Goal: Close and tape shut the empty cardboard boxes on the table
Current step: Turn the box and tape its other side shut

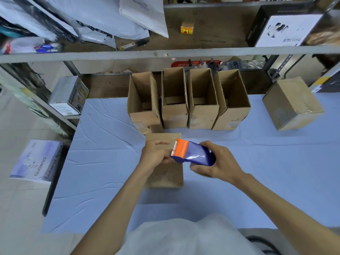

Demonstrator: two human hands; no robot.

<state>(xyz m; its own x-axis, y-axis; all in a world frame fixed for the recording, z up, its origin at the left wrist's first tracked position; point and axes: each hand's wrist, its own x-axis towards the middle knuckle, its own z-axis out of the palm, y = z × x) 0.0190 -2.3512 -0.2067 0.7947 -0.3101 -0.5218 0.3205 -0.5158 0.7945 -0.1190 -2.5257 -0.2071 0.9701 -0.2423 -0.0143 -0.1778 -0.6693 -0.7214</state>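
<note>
A closed cardboard box (165, 175) stands on the pale blue table (103, 162) right in front of me. My right hand (219, 162) grips a blue tape dispenser with an orange blade end (191, 153) above the box top. My left hand (156, 153) sits at the blade end, fingers curled there as if pinching the tape end; the clear tape itself is hard to see. Behind stand several open boxes in a row (189, 100). A taped box (292, 103) sits at the far right.
A metal shelf (165, 52) crosses above the table's back edge, loaded with mailer bags, a marker and a small yellow box. A printed carton (70, 96) sits on a lower shelf at left. A purple-white box (36, 161) lies left of the table.
</note>
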